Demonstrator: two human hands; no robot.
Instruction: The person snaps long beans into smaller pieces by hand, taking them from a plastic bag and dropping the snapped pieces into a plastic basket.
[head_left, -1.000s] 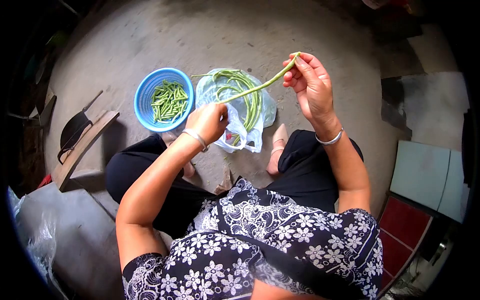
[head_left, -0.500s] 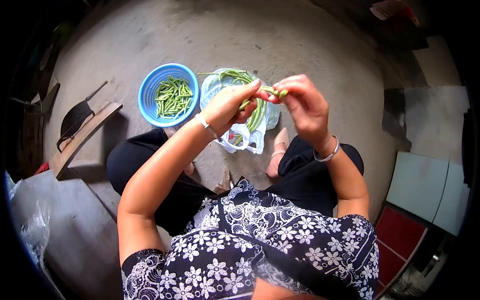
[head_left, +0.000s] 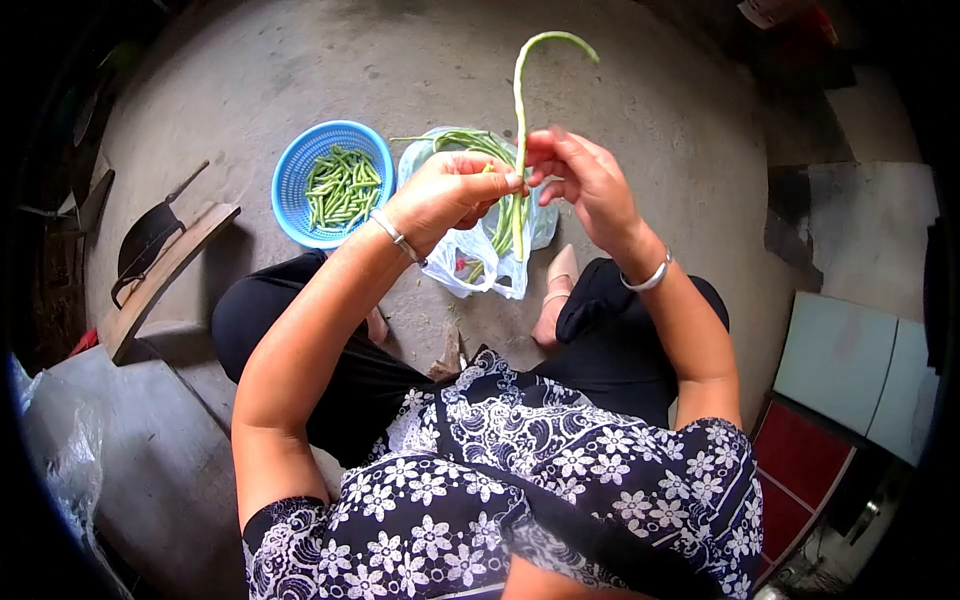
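Observation:
A long green bean [head_left: 519, 95] stands upright between thumb and fingers of my left hand [head_left: 450, 195], its top end hooking over to the right and its lower end hanging over the plastic bag [head_left: 470, 262]. A small yellow-green tip [head_left: 488, 168] pokes up between the left fingers; the rest of it is hidden. My right hand [head_left: 588, 185] is just right of the bean, fingers loosely curled and apart. More long beans [head_left: 465, 140] lie in the bag beneath the hands. To the left, a blue basket [head_left: 283, 205] contains short cut bean pieces [head_left: 343, 187].
A curved dark blade with a handle [head_left: 150, 240] rests by a wooden board [head_left: 165, 280] at the left. My shod foot [head_left: 562, 275] is right of the bag. Light panels [head_left: 840, 365] and red tiles [head_left: 800, 455] stand at the far right.
A long bean now stands raised in my left hand, where before both hands met at a bundled green piece. The right fingers have come out of their pinch.

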